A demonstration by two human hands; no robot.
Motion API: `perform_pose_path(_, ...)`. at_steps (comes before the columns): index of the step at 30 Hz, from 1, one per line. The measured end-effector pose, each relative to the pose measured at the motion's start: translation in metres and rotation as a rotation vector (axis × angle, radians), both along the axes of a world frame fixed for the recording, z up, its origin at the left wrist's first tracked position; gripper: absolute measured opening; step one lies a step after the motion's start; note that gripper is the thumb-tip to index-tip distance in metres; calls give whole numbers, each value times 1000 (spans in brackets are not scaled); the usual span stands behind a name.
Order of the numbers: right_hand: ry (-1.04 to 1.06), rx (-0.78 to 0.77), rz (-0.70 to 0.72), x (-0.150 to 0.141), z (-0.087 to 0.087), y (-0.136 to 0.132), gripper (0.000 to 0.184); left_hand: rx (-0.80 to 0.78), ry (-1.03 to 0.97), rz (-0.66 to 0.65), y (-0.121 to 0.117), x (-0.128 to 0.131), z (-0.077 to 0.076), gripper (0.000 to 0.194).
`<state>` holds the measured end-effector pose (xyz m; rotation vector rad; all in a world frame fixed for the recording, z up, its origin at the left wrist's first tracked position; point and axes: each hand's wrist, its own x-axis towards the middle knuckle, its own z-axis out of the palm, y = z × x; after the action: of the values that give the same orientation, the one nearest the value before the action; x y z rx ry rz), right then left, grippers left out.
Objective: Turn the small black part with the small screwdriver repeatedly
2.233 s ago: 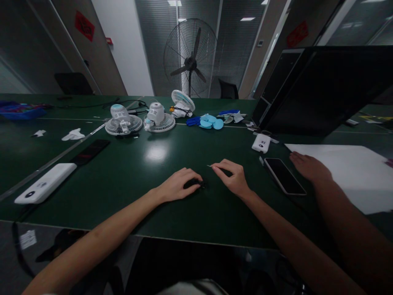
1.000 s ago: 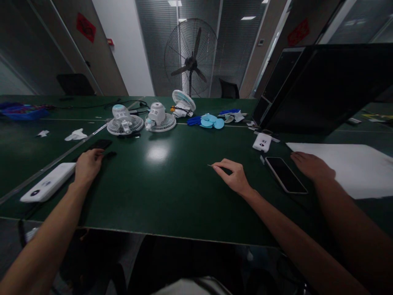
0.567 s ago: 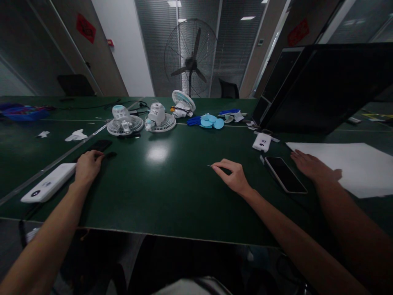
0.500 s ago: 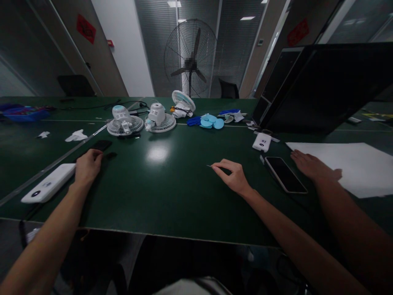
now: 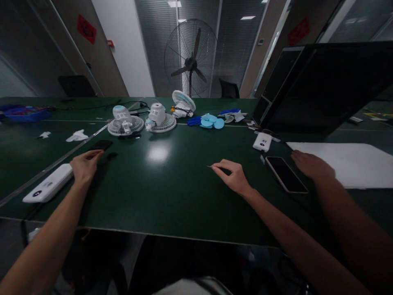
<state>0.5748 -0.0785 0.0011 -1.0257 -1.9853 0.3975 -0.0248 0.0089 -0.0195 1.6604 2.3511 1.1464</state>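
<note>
My right hand (image 5: 231,176) is held over the middle of the green table, thumb and forefinger pinched on a thin needle-like piece (image 5: 209,166) that points left. To the left, my left hand (image 5: 85,166) has its thumb and fingertips pressed together; whatever they hold, if anything, is too small to make out. Just behind those fingertips lies a flat black object (image 5: 100,145), partly hidden by the hand. A white power bank (image 5: 49,183) lies beside my left wrist. Right of my right hand, a phone (image 5: 286,174) rests with its dark screen up.
Another person's hand (image 5: 313,166) lies on a white sheet (image 5: 365,164) at the right. Small white fans (image 5: 125,124), light-blue fan blades (image 5: 211,121) and a small white device (image 5: 262,141) stand or lie farther back. A large black monitor (image 5: 331,88) rises at the back right.
My left hand has shifted slightly left, its fingers now stretched into a straighter pinch. The white sheet under the other person's hand has shifted. My right hand has stayed in place.
</note>
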Motion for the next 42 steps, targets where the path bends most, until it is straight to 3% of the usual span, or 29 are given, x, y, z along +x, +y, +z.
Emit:
perform_pose_path(10, -14, -11, 7, 1, -1, 1, 20, -62, -34, 91, 5, -8, -3, 40)
perform_pose_path(16, 1, -29, 14, 0, 2, 0, 21, -119, 177, 29, 6, -8, -2, 40)
perform_pose_path(21, 3, -32, 19, 0, 1, -1, 22, -116, 227, -12, 4, 1, 1, 36)
perform_pose_path(35, -29, -11, 20, 1, -2, 1, 21, -59, 124, 23, -1, 11, 4, 36)
perform_pose_path(42, -34, -23, 28, 0, -2, 1, 21, -6, 93, 21, -3, 32, 7, 41)
